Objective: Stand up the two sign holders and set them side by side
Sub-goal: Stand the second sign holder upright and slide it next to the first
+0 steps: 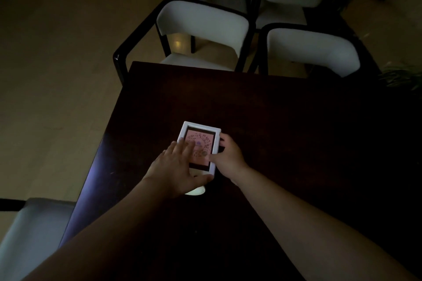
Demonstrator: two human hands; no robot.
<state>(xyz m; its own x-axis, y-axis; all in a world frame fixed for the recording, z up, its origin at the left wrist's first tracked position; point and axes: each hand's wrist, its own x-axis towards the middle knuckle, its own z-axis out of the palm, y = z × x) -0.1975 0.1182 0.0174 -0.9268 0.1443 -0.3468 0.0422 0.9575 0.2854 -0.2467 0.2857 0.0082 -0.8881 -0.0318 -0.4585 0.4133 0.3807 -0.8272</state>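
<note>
Dimly lit, a dark wooden table (262, 109) fills the middle of the head view, and two bare forearms reach onto it from the lower edge. Near the table's left side lies a white-framed rectangular sign holder (206, 130) with a pink printed card inside; whether it lies quite flat or is slightly lifted cannot be told. The left hand (175, 169) rests over the holder's lower left part, fingers spread and laid across the pink card, thumb stretched along the holder's bottom edge. The right hand (228, 155) grips the holder's right edge, fingertips curled on the white frame and thumb pressing the frame's lower right side. Just below the left hand, a pale rounded shape (196, 191) peeks out from under the palm; what it is cannot be made out in the gloom. Beyond the table's far edge stand white-cushioned chairs with dark frames (203, 20), two close to the table and more behind them. Another pale chair seat (29, 232) sits at the lower left, and beige floor (57, 75) spreads on the left.
</note>
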